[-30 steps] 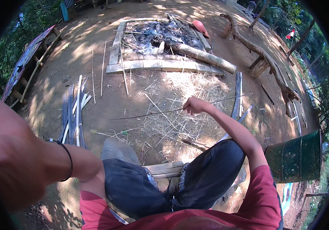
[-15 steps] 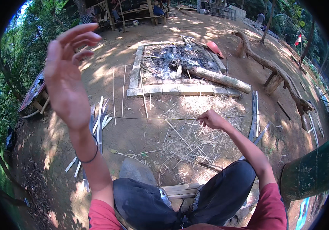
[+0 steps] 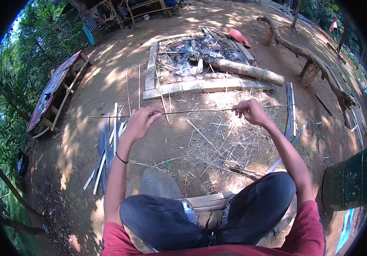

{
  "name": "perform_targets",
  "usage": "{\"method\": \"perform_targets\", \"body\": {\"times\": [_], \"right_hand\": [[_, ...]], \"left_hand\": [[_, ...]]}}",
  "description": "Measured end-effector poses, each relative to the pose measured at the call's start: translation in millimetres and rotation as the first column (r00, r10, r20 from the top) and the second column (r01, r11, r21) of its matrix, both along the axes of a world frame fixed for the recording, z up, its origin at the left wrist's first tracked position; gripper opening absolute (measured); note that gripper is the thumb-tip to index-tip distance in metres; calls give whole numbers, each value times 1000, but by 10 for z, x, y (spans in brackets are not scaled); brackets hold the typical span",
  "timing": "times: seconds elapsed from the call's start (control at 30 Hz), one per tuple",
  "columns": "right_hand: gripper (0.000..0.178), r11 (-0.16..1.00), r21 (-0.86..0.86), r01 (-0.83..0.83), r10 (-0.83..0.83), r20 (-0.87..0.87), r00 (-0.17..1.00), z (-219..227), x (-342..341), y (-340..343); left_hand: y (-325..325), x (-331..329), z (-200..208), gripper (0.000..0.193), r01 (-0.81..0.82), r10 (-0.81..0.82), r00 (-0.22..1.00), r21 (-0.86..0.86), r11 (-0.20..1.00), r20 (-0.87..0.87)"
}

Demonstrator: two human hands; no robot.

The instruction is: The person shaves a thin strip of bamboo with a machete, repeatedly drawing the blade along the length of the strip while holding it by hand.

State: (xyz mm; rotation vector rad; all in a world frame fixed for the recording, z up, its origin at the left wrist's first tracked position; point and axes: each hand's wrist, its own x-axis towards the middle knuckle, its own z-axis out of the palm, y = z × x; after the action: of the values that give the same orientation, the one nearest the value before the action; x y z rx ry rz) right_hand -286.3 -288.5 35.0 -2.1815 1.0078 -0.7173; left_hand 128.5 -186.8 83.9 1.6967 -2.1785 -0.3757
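Note:
A long thin stick (image 3: 196, 111), perhaps a bamboo strip, lies level across the view above the ground. My left hand (image 3: 140, 122) pinches it left of its middle, and one end sticks out past that hand. My right hand (image 3: 251, 112) is closed on it farther right, with the other end reaching toward the right-hand strips. Under the hands, pale shavings and thin slivers (image 3: 215, 149) litter the dirt. Flat dark and pale strips (image 3: 105, 153) lie in a pile below my left hand.
Ahead is a stone-edged fire pit (image 3: 204, 86) with ash and a thick bamboo pole (image 3: 249, 72). An orange helmet (image 3: 238, 37) rests at its far corner. More strips (image 3: 289, 113) and a log bench (image 3: 296, 50) are right, near a green drum (image 3: 349, 179). A low slatted bench (image 3: 57, 91) stands left.
My left hand, raised and open before, has come down and gripped the stick. The right hand has risen slightly with the stick, and the view has shifted a little.

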Motion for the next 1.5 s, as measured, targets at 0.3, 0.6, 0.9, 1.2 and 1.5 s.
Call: {"method": "perform_targets", "body": {"times": [0.3,0.6,0.9,1.2,1.5], "right_hand": [[37,975,-214,-51,24,-126,992,-618,328,193],[38,893,69,445,-449,95,888,-2168,-791,903],[54,675,400,620,-125,-766,630,-4060,-2005,1221],[36,703,252,665,-159,-856,492,-4742,-2229,1306],[31,803,169,571,-107,-902,418,-5164,-2222,1480]], "left_hand": [[176,-458,-357,24,154,-148,964,-12,988,219],[359,161,-1125,32,-152,139,980,87,984,144],[773,621,-1171,31,-372,400,916,291,882,-41],[871,551,-1212,29,-400,445,895,381,833,-34],[982,653,-1236,30,-343,467,876,523,781,-123]]}}
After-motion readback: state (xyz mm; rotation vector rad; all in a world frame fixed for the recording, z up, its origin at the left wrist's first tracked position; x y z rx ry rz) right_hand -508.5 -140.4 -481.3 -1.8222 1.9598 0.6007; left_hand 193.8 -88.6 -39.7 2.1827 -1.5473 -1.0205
